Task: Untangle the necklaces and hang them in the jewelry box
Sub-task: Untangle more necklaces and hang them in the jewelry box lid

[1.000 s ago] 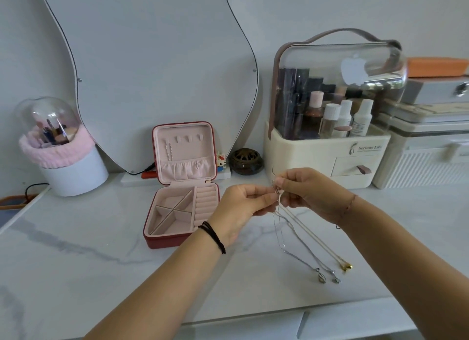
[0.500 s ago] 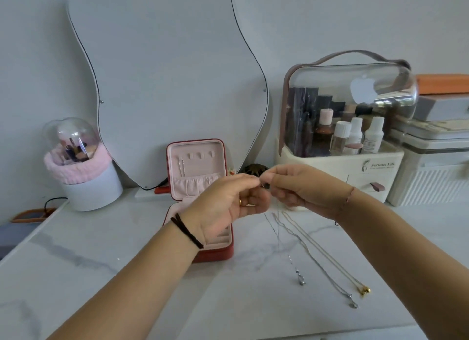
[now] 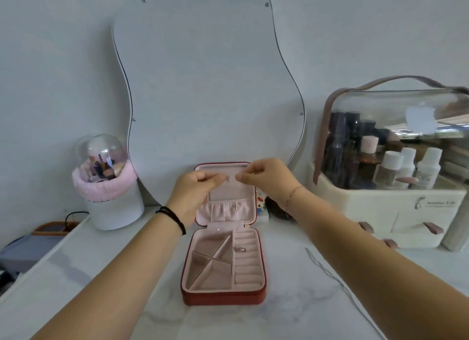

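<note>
The red jewelry box (image 3: 223, 297) stands open at the middle of the marble top, its pink lid (image 3: 228, 212) upright. My left hand (image 3: 195, 191) and my right hand (image 3: 266, 178) are both up at the top of the lid, fingertips close together. Each pinches an end of a very thin necklace whose chain is barely visible. A small silver pendant (image 3: 239, 249) shows over the ring rolls in the base. Other necklace chains (image 3: 327, 271) lie on the marble to the right, partly hidden under my right forearm.
A wavy mirror (image 3: 208, 86) leans on the wall behind the box. A domed brush holder (image 3: 109, 187) stands at the left, a clear-topped cosmetics organiser (image 3: 396, 200) at the right. A dark bowl (image 3: 278, 211) sits beside the lid. The counter edge drops away at the far left.
Both hands carried one thin necklace left and up from over the marble to the top of the lid. The other chains stayed on the marble. The view shifted left and closer.
</note>
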`<state>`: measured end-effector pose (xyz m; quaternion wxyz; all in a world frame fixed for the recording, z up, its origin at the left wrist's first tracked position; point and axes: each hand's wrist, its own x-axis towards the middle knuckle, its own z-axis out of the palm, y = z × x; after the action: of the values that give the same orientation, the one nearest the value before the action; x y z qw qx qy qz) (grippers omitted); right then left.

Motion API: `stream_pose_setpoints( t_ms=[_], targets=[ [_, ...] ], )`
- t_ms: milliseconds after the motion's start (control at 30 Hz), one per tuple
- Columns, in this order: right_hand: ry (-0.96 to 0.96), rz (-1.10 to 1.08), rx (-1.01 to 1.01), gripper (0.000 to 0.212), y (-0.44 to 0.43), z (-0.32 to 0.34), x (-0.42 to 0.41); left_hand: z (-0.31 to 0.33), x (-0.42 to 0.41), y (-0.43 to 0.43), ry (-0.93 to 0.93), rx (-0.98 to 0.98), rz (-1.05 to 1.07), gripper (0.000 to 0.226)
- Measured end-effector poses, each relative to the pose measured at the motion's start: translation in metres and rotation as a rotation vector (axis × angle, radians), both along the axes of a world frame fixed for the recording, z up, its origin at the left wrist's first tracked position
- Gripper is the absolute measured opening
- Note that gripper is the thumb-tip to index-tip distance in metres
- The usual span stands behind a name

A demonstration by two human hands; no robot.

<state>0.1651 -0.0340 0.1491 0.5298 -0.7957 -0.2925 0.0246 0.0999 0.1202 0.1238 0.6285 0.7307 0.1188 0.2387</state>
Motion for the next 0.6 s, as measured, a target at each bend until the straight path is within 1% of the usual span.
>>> stream_pose_setpoints(
  t_ms=[67, 167, 267, 333, 433, 533, 600],
  targets=[
    [-0.015, -0.086, 0.024, 0.017, 0.020, -0.012, 0.011, -0.008, 0.013, 0.007, -0.065, 0.003, 0.098, 0.004],
    [-0.037, -0.233, 0.048, 0.025, 0.045, -0.031, 0.027, -0.024, 0.033, 0.014, -0.097, 0.024, 0.203, 0.006],
    [-0.092, -0.366, -0.029, 0.019, 0.062, -0.044, 0.034, -0.037, 0.050, 0.018, -0.103, 0.111, 0.325, 0.009],
    [-0.136, -0.448, -0.074, 0.016, 0.070, -0.048, 0.035, -0.041, 0.056, 0.019, -0.115, 0.136, 0.394, 0.009],
    [-0.215, -0.499, -0.126, 0.017, 0.079, -0.050, 0.038, -0.045, 0.061, 0.018, -0.126, 0.124, 0.475, 0.009],
    [-0.299, -0.518, -0.172, 0.021, 0.084, -0.053, 0.040, -0.048, 0.065, 0.017, -0.136, 0.106, 0.520, 0.010],
    [-0.341, -0.521, -0.195, 0.019, 0.085, -0.056, 0.040, -0.050, 0.068, 0.017, -0.123, 0.123, 0.539, 0.011]
  ],
)
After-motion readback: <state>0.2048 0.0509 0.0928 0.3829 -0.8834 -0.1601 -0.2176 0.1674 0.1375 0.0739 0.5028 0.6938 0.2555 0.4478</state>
